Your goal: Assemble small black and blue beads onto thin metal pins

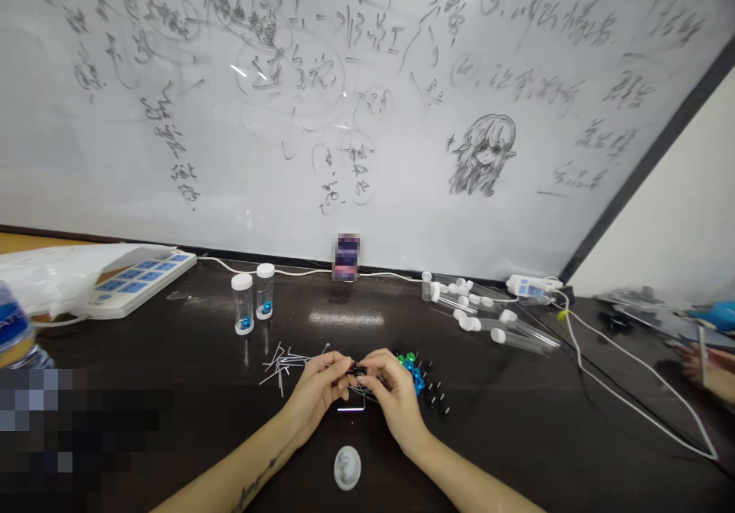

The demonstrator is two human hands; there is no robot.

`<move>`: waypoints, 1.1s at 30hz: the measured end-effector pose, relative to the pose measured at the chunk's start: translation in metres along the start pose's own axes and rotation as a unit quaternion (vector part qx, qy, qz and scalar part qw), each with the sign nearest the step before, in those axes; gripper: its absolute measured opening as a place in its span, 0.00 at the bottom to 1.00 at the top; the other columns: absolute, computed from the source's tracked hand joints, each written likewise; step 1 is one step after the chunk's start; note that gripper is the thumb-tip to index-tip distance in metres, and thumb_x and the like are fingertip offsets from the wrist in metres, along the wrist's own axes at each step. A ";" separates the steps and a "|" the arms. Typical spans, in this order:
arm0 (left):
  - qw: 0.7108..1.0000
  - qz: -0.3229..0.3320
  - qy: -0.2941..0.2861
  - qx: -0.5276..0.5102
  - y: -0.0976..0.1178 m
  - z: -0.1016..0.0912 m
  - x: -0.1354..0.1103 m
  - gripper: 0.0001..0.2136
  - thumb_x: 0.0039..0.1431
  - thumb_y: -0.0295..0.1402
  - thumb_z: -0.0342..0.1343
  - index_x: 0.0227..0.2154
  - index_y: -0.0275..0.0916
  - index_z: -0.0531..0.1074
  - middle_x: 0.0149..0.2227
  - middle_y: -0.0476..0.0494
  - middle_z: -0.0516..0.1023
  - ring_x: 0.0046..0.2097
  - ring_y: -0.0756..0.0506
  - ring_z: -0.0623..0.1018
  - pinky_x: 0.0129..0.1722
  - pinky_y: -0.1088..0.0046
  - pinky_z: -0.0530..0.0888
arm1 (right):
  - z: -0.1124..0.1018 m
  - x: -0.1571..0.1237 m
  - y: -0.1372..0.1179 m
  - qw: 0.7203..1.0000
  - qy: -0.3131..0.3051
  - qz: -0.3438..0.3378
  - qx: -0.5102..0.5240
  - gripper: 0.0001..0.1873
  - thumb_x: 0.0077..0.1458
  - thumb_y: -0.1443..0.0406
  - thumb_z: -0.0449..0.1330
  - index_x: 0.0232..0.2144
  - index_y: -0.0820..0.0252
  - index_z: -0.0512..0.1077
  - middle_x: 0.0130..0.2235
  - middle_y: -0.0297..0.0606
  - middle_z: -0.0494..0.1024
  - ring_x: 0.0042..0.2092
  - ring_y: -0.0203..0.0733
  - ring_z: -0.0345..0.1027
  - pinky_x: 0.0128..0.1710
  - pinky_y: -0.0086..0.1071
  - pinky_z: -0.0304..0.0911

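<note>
In the middle of the table, the fingertips of my left hand (320, 385) and my right hand (397, 392) meet around a small black part (359, 370). Both hands are closed in a pinch on it; fingers cover much of it, and its kind cannot be made out. Below them lies an L-shaped hex key (351, 409). Several more hex keys (281, 361) are scattered beside my left hand. Close to my right hand sit blue round parts (419, 380), green ones (409, 358) and several black screws (441, 401). A white cap (347, 468) with small bits in it is nearest me.
Two clear tubes (243, 306) with white caps stand back left, blue pieces inside. Several more tubes (476, 323) lie back right. A power strip (143, 283), a bottle (17, 325), a phone (347, 256) and a white cable (637, 381) surround the workspace. Another person's hand (709, 364) shows far right.
</note>
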State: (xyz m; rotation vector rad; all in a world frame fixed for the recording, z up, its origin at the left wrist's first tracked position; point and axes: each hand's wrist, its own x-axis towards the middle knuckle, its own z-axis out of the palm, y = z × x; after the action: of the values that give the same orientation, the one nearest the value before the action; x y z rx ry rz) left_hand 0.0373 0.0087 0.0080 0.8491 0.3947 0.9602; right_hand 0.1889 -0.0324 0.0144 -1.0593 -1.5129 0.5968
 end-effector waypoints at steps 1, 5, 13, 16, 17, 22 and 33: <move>1.000 0.001 0.000 0.000 0.000 0.000 0.000 0.08 0.52 0.33 0.60 0.25 0.33 0.74 0.20 0.48 0.71 0.22 0.54 0.66 0.24 0.80 0.66 | 0.000 0.000 0.001 1.000 -0.001 0.002 0.003 0.03 0.52 0.65 0.61 0.31 0.58 0.73 0.35 0.36 0.72 0.35 0.40 0.67 0.34 0.30 0.62; 1.000 -0.002 -0.003 -0.001 0.000 -0.001 0.001 0.08 0.53 0.33 0.60 0.25 0.33 0.74 0.21 0.47 0.72 0.23 0.54 0.68 0.24 0.80 0.66 | 0.000 -0.001 0.004 0.998 -0.001 0.057 0.019 0.06 0.52 0.64 0.62 0.33 0.58 0.72 0.28 0.33 0.71 0.30 0.38 0.67 0.30 0.29 0.61; 1.000 -0.003 0.000 0.010 -0.001 -0.001 0.001 0.08 0.52 0.34 0.61 0.25 0.33 0.74 0.22 0.45 0.72 0.23 0.53 0.68 0.23 0.79 0.66 | 0.001 -0.002 0.003 0.996 -0.015 0.085 0.039 0.07 0.54 0.62 0.60 0.32 0.59 0.71 0.25 0.31 0.71 0.26 0.36 0.64 0.26 0.27 0.59; 1.000 0.001 0.007 0.004 0.001 0.001 0.000 0.08 0.51 0.34 0.61 0.24 0.33 0.74 0.21 0.46 0.71 0.22 0.54 0.67 0.23 0.80 0.65 | 0.001 -0.001 0.003 0.998 -0.002 0.055 0.013 0.06 0.52 0.62 0.62 0.33 0.58 0.72 0.27 0.32 0.70 0.28 0.37 0.65 0.29 0.29 0.60; 1.000 0.003 0.010 0.002 0.001 0.002 0.000 0.09 0.51 0.34 0.62 0.24 0.33 0.74 0.21 0.47 0.71 0.22 0.54 0.66 0.23 0.80 0.65 | 0.001 -0.001 0.003 0.999 0.001 0.043 0.007 0.06 0.52 0.62 0.62 0.32 0.58 0.73 0.29 0.34 0.70 0.30 0.38 0.65 0.30 0.29 0.61; 1.000 0.000 0.013 0.003 0.001 0.002 0.000 0.10 0.50 0.36 0.62 0.24 0.33 0.74 0.20 0.48 0.70 0.20 0.55 0.65 0.21 0.81 0.63 | 0.000 0.000 0.003 1.000 0.003 0.024 0.014 0.04 0.50 0.64 0.63 0.31 0.58 0.74 0.32 0.35 0.71 0.33 0.40 0.67 0.33 0.30 0.63; 1.000 -0.006 0.019 0.001 0.000 0.001 0.000 0.09 0.51 0.36 0.62 0.24 0.34 0.73 0.18 0.50 0.69 0.20 0.55 0.65 0.21 0.81 0.61 | 0.003 0.000 0.001 0.992 -0.021 0.102 0.076 0.09 0.53 0.60 0.60 0.33 0.60 0.71 0.24 0.31 0.72 0.25 0.36 0.67 0.25 0.27 0.60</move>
State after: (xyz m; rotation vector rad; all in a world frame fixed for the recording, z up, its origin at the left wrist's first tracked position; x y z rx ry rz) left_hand 0.0382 0.0083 0.0085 0.8305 0.4345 0.9657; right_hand 0.1860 -0.0312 0.0125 -1.0956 -1.3791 0.8685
